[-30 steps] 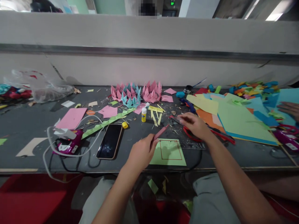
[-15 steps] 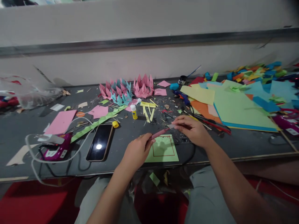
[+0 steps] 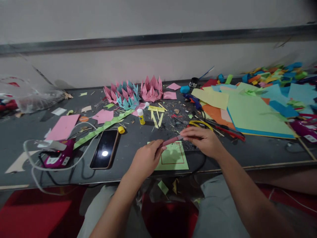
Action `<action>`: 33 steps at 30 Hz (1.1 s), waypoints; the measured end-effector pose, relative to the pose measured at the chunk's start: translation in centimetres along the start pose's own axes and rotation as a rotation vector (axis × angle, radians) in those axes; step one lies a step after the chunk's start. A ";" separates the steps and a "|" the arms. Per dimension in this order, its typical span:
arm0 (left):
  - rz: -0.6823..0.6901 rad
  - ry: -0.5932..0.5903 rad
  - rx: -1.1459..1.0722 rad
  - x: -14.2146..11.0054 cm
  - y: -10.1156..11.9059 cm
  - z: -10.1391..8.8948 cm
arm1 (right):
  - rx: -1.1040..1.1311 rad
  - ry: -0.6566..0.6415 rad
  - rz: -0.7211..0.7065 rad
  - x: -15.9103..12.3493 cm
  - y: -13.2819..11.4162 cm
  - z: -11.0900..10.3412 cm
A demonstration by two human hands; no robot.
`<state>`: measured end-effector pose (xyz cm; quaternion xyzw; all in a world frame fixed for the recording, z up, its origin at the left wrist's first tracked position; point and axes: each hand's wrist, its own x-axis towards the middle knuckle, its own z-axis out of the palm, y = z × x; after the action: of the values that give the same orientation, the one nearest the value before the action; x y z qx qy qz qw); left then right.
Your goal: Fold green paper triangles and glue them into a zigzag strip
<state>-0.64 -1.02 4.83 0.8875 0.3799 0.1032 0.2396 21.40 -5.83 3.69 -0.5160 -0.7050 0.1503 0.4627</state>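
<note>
Above the green paper, my left hand (image 3: 147,158) is closed around the barrel of a pinkish-red pen (image 3: 170,140). My right hand (image 3: 201,140) pinches the pale cap at the pen's other end, and cap and barrel now meet in one line. Below them lies a light green paper (image 3: 173,167) with a square outline drawn in red; my hands and the pen cover part of its top edge.
An uncapped glue stick (image 3: 141,117), its yellow cap (image 3: 121,129) and a phone (image 3: 105,149) lie to the left. Behind stand folded pink paper crowns (image 3: 151,89). Scissors with yellow handles (image 3: 201,123), a blue glue gun (image 3: 193,100) and coloured sheets (image 3: 257,115) lie to the right.
My right hand has moved slightly left and down, bringing the cap onto the pen's tip, which showed dark red before. The view has shifted a little.
</note>
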 end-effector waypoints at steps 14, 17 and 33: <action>0.082 -0.077 -0.116 -0.1 0.8 0.3 | -0.084 -0.195 0.057 -1.5 0.1 1.7; 0.057 -0.011 -0.122 0.5 0.9 0.7 | -0.213 -0.318 0.090 -1.6 0.0 1.5; 0.013 0.125 -0.038 0.3 -1.4 0.5 | -0.484 -0.312 0.309 -2.4 1.9 -0.6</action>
<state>-1.12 -0.11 3.70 0.8770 0.3864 0.1671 0.2317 23.03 -7.31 1.49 -0.6826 -0.6962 0.1239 0.1845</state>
